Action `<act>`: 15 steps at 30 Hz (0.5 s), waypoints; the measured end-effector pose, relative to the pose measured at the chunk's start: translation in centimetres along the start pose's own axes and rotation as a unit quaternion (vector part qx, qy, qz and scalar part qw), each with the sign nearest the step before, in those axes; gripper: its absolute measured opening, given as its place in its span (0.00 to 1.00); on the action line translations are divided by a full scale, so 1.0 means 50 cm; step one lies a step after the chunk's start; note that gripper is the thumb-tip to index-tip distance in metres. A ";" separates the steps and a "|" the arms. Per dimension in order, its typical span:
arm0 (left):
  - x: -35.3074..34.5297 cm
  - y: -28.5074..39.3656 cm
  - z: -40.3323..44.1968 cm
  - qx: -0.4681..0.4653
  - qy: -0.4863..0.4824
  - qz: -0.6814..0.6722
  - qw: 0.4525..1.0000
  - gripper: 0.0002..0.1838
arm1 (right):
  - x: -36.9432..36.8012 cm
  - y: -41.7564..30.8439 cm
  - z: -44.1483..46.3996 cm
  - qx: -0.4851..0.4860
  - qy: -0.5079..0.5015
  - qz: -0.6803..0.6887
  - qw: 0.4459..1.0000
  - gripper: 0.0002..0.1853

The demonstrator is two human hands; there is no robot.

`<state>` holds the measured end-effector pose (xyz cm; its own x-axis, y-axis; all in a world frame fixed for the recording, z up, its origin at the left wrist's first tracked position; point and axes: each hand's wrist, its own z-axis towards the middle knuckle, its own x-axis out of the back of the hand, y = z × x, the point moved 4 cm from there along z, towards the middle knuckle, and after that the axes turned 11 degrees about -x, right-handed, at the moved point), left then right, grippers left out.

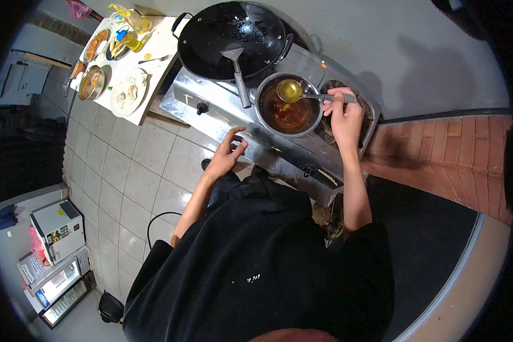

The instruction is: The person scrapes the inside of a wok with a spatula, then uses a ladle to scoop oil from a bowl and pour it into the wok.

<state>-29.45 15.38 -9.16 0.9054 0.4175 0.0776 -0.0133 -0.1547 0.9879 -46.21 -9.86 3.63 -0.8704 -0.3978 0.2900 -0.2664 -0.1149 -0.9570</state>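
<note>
My right hand point(345, 111) is closed round the handle of a ladle point(289, 90). Yellowish liquid fills the ladle's bowl, which is held over a metal pot point(261, 118). Inside that pot is a reddish-brown liquid with darker bits. In front of the stove, my left hand point(228, 153) hovers with fingers apart and slightly bent, holding nothing. Beyond it a spatula point(243, 85) leans with its blade in a large black wok point(211, 40) and its handle over the near rim.
The steel gas stove point(182, 85) has knobs along its front. On the white table point(168, 43) at left are a plate with pale food point(130, 94), a metal bowl point(101, 85), a fork point(154, 59) and an oil bottle point(132, 41). A brick ledge point(433, 148) runs at right.
</note>
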 end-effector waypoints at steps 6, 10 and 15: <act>0.008 -0.007 -0.004 -0.005 0.009 0.000 1.000 0.25 | -0.018 -0.031 0.046 0.030 -0.022 0.009 0.999 0.10; 0.017 -0.012 -0.011 -0.004 0.017 -0.013 1.000 0.25 | -0.040 -0.067 0.093 0.029 -0.027 -0.008 0.999 0.11; 0.034 -0.028 -0.022 -0.003 0.036 -0.030 0.999 0.25 | -0.100 -0.084 0.196 0.047 -0.057 -0.015 0.997 0.12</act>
<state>-28.39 17.30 -10.26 0.8722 0.4883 0.0282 0.0365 -0.1225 0.9918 -36.69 -16.31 6.16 -0.8081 -0.4939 0.3209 -0.2471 -0.2102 -0.9459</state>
